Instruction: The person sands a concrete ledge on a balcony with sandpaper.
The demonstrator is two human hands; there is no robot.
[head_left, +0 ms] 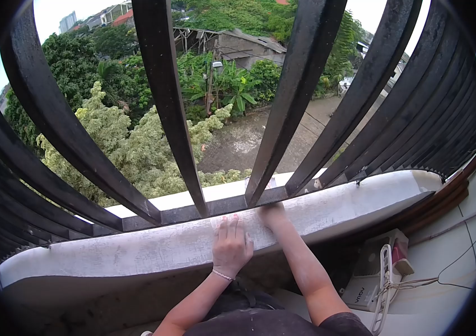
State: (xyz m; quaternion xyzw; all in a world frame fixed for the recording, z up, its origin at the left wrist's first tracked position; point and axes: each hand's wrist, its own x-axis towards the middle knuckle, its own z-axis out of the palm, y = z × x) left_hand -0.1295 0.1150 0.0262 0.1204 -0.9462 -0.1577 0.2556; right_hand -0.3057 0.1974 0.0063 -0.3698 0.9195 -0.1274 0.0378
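Observation:
My left hand (231,244) rests on the white ledge (137,251) just below the black metal railing. Its fingers lie stretched out close together, pointing at the bottom rail (227,206). A pale patch shows beside the fingertips; whether it is a separate piece cannot be made out. To the right, my right hand (272,216) reaches against the ledge under the bottom rail, blurred and in shadow. Its fingers are hidden, and so is anything in them. A light, patterned scrap (270,183) shows behind the bars just beyond that hand. Pale dust coats both forearms.
Upright black bars (165,84) rise close in front of me. On the right lie a cardboard box (368,271), a white power strip (384,285) with tangled cords, and brown pipes (445,204) along the wall. Beyond the railing are trees and a paved yard (238,143) far below.

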